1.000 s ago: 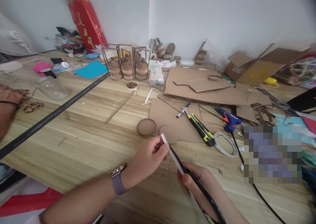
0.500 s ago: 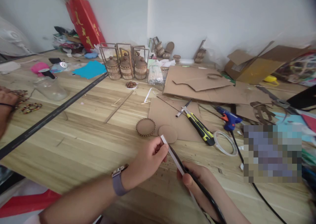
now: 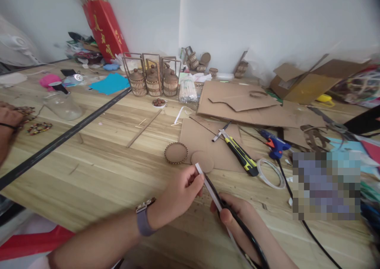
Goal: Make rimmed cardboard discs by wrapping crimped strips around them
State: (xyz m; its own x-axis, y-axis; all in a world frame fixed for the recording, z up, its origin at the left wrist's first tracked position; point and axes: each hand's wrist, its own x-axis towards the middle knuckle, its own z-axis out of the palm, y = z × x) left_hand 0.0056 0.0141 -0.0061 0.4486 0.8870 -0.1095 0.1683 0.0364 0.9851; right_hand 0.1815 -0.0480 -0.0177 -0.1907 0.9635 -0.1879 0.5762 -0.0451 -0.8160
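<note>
My left hand (image 3: 184, 188), with a watch on its wrist, pinches a narrow white strip (image 3: 209, 186) near its upper end. A long, bendy black strip (image 3: 242, 223) runs right alongside it. Lower down, my right hand (image 3: 237, 211) grips both strips between thumb and fingers; they trail out past the wrist at the bottom edge. Whether the two are stuck together I cannot tell. Just beyond my left fingers lie a cardboard disc (image 3: 202, 161) and a round shallow tray with a beaded-looking rim (image 3: 176, 153).
Right of my hands are a yellow-black utility knife (image 3: 242, 156), a tape roll (image 3: 270, 174) and a blue glue gun (image 3: 276, 144). Cardboard sheets (image 3: 237, 112) lie behind. Small lidded baskets (image 3: 154, 83) stand farther back. Another person's hand (image 3: 10, 116) rests at the left edge.
The whole view has shifted slightly. Both hands keep the same hold on the strips, with hardly any movement.
</note>
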